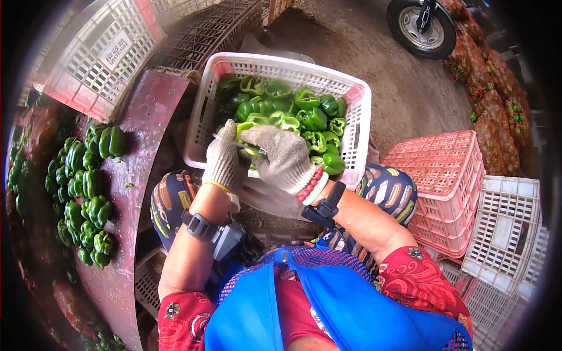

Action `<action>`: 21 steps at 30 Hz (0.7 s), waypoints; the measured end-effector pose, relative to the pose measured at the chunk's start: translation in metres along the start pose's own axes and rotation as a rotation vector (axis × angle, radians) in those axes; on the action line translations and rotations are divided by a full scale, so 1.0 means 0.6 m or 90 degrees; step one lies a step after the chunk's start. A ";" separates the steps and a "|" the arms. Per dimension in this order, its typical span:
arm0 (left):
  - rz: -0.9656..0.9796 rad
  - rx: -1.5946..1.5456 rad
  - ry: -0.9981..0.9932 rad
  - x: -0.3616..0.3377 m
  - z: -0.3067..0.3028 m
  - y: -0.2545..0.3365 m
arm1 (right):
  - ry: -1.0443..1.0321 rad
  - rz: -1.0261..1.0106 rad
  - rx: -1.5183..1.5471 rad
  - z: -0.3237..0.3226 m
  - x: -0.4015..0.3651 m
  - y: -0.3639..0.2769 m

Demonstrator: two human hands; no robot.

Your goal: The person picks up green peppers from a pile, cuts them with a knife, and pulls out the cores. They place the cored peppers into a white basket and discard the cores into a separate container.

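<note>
Both my hands wear grey knit gloves and meet above the near side of a white plastic crate (281, 57). The crate holds many cut and whole green bell peppers (313, 119). My left hand (224, 155) is closed at the crate's near left, fingers by a light-green bell pepper piece (253, 152) between the hands. My right hand (280, 158) is closed beside it, fingers curled toward the left hand. A small shiny bit shows at its fingers; what it belongs to is hidden.
Whole green bell peppers (88, 184) lie on a reddish board (120, 234) at left. White crates (105, 55) stand at upper left. Stacked pink crates (436, 187) and a white crate (503, 225) are at right. A wheel (420, 29) and mesh sacks (494, 111) stand farther back.
</note>
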State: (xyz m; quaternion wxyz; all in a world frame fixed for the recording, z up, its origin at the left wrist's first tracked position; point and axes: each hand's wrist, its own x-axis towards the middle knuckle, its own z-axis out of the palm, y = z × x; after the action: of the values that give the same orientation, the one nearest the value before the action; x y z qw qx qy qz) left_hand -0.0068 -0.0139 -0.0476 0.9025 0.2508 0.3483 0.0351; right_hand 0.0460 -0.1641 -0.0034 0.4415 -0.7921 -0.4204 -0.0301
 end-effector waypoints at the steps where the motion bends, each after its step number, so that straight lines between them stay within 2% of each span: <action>1: 0.019 0.023 0.022 0.005 -0.002 -0.004 | 0.002 0.045 0.014 0.007 -0.005 0.001; 3: 0.043 0.062 0.067 0.006 0.000 -0.007 | 0.009 0.104 0.050 0.016 -0.005 -0.005; 7: 0.114 0.144 0.034 0.004 -0.003 -0.012 | 0.011 0.240 0.138 0.028 -0.006 -0.004; 9: 0.391 0.513 0.009 0.057 -0.049 -0.036 | -0.017 0.377 0.098 0.023 0.007 -0.007; 10: 0.262 0.344 0.031 0.027 -0.010 -0.033 | -0.035 0.446 0.078 0.022 0.014 -0.007; 11: 0.151 0.161 0.080 -0.005 0.030 -0.030 | 0.015 0.393 0.071 0.047 0.002 0.023; 14: 0.081 0.125 0.098 -0.003 0.031 -0.035 | -0.020 0.443 0.088 0.034 0.009 0.029; 16: 0.337 0.446 -0.050 0.083 -0.087 -0.055 | -0.025 0.614 0.431 0.016 0.017 0.030; 17: 0.379 0.543 -0.047 0.072 -0.081 -0.045 | -0.015 0.629 0.522 0.014 0.016 0.047; 18: 0.334 0.620 0.058 0.048 -0.050 -0.023 | 0.044 0.656 0.647 0.011 0.023 0.046; 20: 0.201 0.761 0.247 0.001 0.012 0.021 | -0.031 0.745 0.769 -0.031 0.035 0.041; 21: 0.362 0.900 0.281 -0.011 0.018 0.021 | -0.045 0.728 0.718 -0.041 0.033 0.040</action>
State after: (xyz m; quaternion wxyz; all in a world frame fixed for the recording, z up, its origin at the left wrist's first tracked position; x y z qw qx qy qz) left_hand -0.0035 -0.0092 -0.0307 0.3958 0.8310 0.3817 0.0841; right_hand 0.0836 -0.1753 0.0036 0.7086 -0.5432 0.0844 0.4425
